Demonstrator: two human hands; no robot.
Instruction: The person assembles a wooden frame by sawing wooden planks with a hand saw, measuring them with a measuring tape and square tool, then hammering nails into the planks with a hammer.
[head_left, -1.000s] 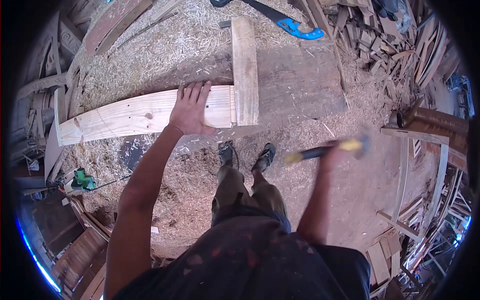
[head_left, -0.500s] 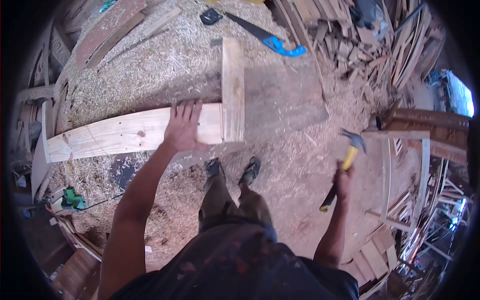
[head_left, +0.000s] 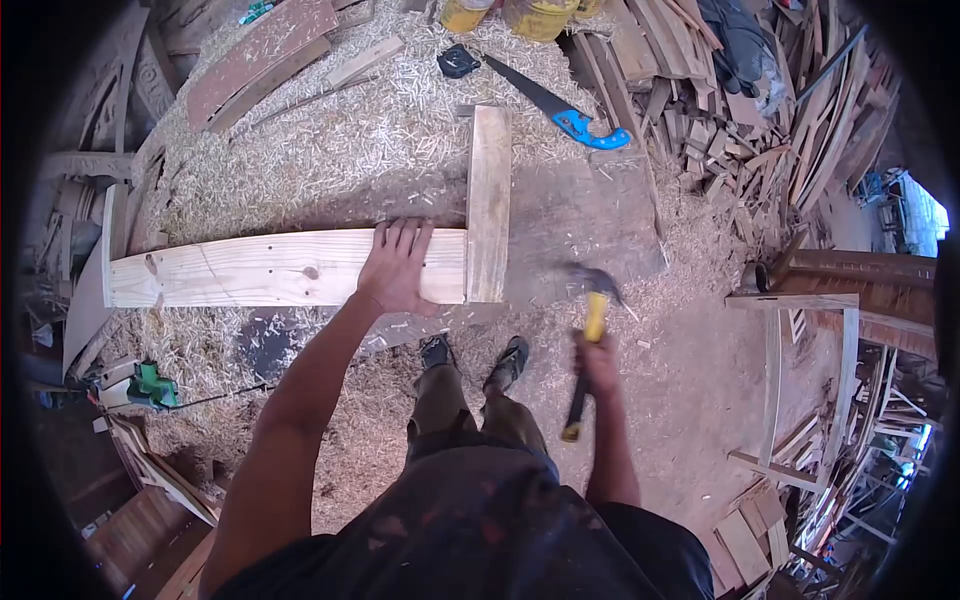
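1. L hand (head_left: 393, 278) open & spread across the pale board (head_left: 220, 275), nr its R end: fingertips at far edge, thumb at near edge; whether it grips or only presses, can't tell

2. R hand (head_left: 598, 366) clenched round the hammer (head_left: 595, 318), gripped on dark part of handle, yellow part above the fist, butt pointing down toward wearer; head blurred, apparently in motion, raised off to R of the wood

3. Key line-up: pale board runs L–R in front of wearer; crosspiece (head_left: 489, 200) sits at its R end, long axis pointing away from wearer, roughly square to board. Near end of crosspiece about level w/ board's near edge; far end reaches well past it. Crosspiece lies btwn the hands: L hand is nearer, just L of it, while R hand & hammer are on the opp. side, w/ a gap btwn hammer head & wood

4. At board's L end, a thin end piece (head_left: 110, 250), also set crosswise

5. Around the work: dark panel (head_left: 580, 205) under & R of crosspiece, blue-handled saw (head_left: 548, 104) lying beyond it, shavings (head_left: 330, 150) over the ground, wearer's sandalled feet (head_left: 508, 365) on near side, green tool (head_left: 152, 386) off to L
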